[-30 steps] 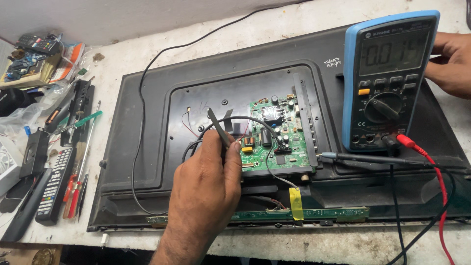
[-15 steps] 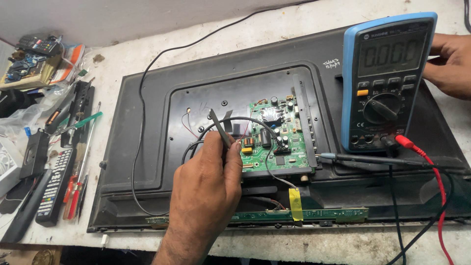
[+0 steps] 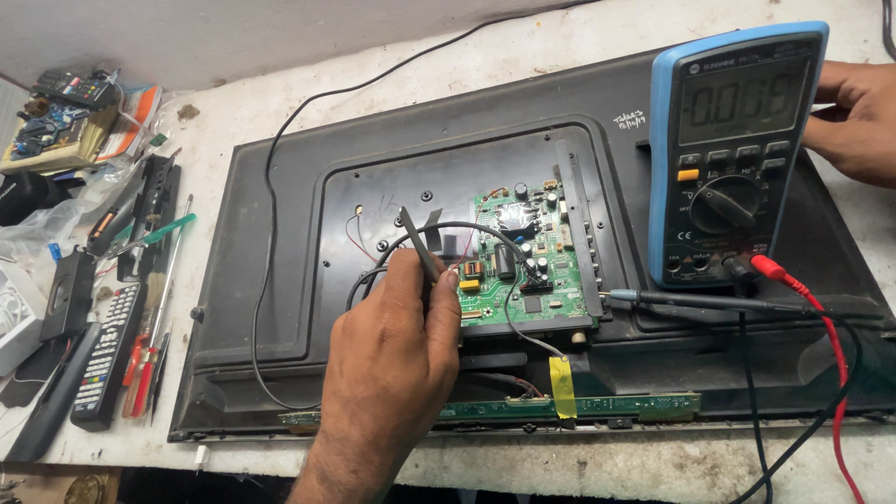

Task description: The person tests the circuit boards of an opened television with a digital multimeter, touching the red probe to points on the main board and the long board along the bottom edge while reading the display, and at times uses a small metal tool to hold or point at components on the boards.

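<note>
A television (image 3: 280,280) lies face down across the middle of the table (image 3: 560,467), its back open. The left hand (image 3: 392,364), at the near edge, has its fingers (image 3: 446,280) closed around a black probe (image 3: 417,245), held like a pen, with the tip down at the left edge of the green circuit board (image 3: 537,280) in the set's centre. The right hand (image 3: 854,117), near the table's far right corner, grips the right side of a blue multimeter (image 3: 737,149) that stands propped on the television; how tightly those fingers close cannot be told. A red lead (image 3: 821,317) and a black lead (image 3: 747,392) run from the meter's sockets toward the near right corner. A second probe (image 3: 691,301) lies on the set just right of the board. A narrow green strip board (image 3: 579,407) with yellow tape (image 3: 562,387) lies along the television's near edge. Remotes (image 3: 107,364), screwdrivers (image 3: 149,373) and other tools lie along the table's left edge.
</note>
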A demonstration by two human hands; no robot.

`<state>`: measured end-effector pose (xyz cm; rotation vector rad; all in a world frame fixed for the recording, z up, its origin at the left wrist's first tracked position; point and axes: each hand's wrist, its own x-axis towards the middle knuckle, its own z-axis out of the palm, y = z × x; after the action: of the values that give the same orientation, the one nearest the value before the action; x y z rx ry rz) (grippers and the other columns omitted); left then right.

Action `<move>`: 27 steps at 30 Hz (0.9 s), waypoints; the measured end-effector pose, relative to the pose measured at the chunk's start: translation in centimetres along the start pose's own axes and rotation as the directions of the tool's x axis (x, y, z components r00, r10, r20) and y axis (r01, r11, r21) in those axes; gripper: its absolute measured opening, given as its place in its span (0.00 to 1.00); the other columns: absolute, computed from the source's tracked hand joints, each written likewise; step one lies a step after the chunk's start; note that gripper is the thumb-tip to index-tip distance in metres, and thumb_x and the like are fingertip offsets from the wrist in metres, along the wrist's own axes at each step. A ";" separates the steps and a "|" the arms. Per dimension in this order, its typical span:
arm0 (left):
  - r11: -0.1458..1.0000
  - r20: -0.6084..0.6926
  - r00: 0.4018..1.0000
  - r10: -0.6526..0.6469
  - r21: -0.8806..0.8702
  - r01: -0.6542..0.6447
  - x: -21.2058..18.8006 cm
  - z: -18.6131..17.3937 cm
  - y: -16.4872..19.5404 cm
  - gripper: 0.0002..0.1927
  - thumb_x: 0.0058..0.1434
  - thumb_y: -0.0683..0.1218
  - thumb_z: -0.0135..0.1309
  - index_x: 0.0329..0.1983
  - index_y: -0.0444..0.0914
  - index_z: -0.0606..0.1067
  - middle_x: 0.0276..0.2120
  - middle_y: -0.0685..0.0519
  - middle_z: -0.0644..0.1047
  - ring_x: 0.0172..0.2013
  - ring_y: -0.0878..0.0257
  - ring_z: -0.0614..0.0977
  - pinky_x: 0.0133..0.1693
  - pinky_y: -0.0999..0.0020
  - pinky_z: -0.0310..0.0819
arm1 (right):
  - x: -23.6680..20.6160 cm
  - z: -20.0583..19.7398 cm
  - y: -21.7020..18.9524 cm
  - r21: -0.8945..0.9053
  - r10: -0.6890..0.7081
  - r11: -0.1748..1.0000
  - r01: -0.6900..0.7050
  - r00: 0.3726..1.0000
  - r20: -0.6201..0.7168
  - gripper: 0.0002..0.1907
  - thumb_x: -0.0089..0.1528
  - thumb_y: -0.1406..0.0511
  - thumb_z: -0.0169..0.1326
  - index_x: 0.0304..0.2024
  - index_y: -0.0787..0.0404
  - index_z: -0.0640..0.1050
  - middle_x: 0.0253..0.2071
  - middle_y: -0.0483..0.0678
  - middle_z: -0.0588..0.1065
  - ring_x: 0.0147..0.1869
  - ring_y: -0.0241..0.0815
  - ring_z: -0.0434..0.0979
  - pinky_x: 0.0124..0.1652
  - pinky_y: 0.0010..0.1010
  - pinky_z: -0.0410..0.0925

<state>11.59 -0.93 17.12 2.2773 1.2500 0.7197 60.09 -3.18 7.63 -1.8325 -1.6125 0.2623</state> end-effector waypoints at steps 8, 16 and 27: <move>0.999 -0.042 0.998 0.036 -0.030 -0.037 0.4 0.0 -0.3 0.08 0.68 0.45 0.51 0.40 0.35 0.68 0.24 0.45 0.79 0.25 0.46 0.83 0.24 0.50 0.73 | 0.2 0.1 -0.2 0.002 -0.010 1.000 0.010 1.000 0.011 0.08 0.70 0.67 0.55 0.50 0.63 0.79 0.40 0.55 0.81 0.47 0.46 0.83 0.52 0.41 0.78; 1.000 -0.020 1.000 0.024 -0.016 -0.024 0.8 -0.4 -0.7 0.08 0.68 0.46 0.50 0.40 0.35 0.68 0.23 0.45 0.79 0.25 0.45 0.83 0.25 0.49 0.74 | 0.5 0.4 -0.2 -0.006 -0.057 0.998 0.057 0.998 0.015 0.08 0.70 0.67 0.55 0.50 0.63 0.80 0.41 0.54 0.80 0.49 0.46 0.83 0.53 0.41 0.77; 0.999 0.010 1.000 -0.025 0.025 0.025 1.2 -0.1 -0.8 0.08 0.68 0.47 0.49 0.40 0.36 0.68 0.22 0.45 0.79 0.24 0.44 0.83 0.25 0.48 0.74 | 0.8 0.8 -0.6 -0.007 -0.039 0.999 0.039 0.999 0.034 0.08 0.70 0.68 0.55 0.49 0.64 0.79 0.39 0.55 0.81 0.46 0.46 0.84 0.52 0.41 0.78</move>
<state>11.55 0.53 17.02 2.2785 1.2874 0.6861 59.30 -2.09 7.62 -1.8094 -1.6732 0.2718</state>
